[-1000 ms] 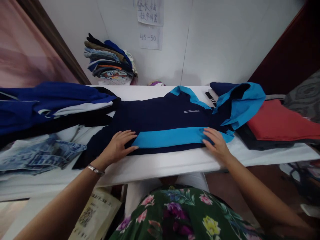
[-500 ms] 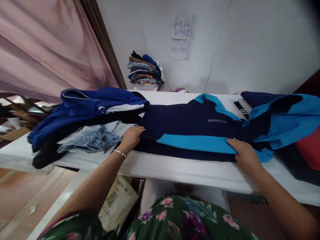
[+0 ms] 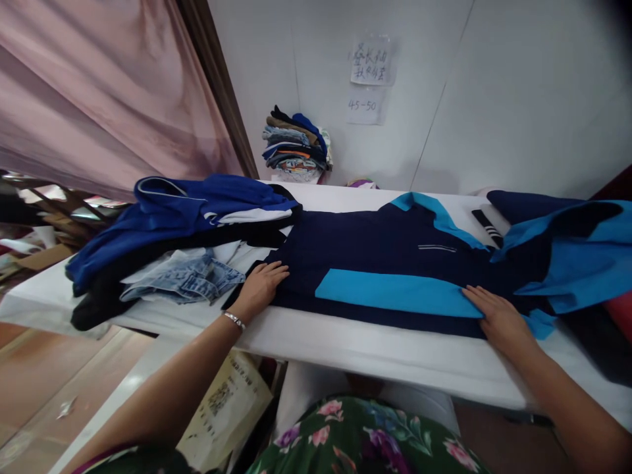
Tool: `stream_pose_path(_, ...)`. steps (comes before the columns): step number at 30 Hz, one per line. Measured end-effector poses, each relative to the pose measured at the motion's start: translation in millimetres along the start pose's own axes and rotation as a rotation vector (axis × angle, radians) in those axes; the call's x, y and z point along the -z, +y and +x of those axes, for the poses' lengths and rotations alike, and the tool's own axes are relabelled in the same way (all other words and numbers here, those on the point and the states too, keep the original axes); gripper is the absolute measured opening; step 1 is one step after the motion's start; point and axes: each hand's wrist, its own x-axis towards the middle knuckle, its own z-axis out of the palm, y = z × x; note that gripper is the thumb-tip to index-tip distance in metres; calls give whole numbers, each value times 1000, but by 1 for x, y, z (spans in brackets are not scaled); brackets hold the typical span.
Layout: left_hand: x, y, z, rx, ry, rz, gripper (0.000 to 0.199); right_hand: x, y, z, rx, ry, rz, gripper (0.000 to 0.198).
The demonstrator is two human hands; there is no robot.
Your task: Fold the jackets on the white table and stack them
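A navy jacket (image 3: 360, 237) with bright blue parts lies spread over the white table, its hood toward the right. One bright blue sleeve panel (image 3: 395, 293) lies lengthwise across the jacket's near side. My left hand (image 3: 261, 284) rests on the jacket's left end, palm down and fingers stretched out. Lying flat over the right end of the blue panel, my right hand (image 3: 496, 317) also has its fingers extended. Neither hand is closed round the cloth. The undersides of both hands are hidden.
On the left are a royal blue garment (image 3: 172, 214), black cloth and light blue jeans (image 3: 192, 276). A folded clothes stack (image 3: 296, 148) stands at the back by the wall. Dark and red cloth (image 3: 619, 316) lies at the right. The white table's (image 3: 385, 359) front edge is close to me.
The view has shifted slightly, so the table and clothes sit a little differently in it. Both hands stay on the jacket, and the blue panel looks a little wider.
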Motion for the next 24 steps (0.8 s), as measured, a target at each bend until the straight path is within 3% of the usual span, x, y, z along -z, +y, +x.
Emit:
stream_pose_path(7, -4, -5, 0, 39, -20, -7, 60, 7, 2, -1, 50, -16, -1, 76)
stream_pose_path(11, 1, -9, 5, 105, -135, -36, 61, 14, 2, -12, 20, 18, -13, 83)
stream_pose_path(14, 16, 8, 19, 162, -201, 9, 57, 18, 3, -15, -9, 49, -20, 89)
stream_pose_path(18, 26, 48, 47, 99, -59, 19, 49, 18, 3, -10, -21, 47, -9, 89)
stream_pose_path(21, 12, 65, 63, 44, -65, 14, 57, 17, 4, -9, -29, 36, -12, 87)
stream_pose_path(24, -11, 60, 68, 76, -128, -3, 64, 20, 9, -17, -25, 50, -28, 85)
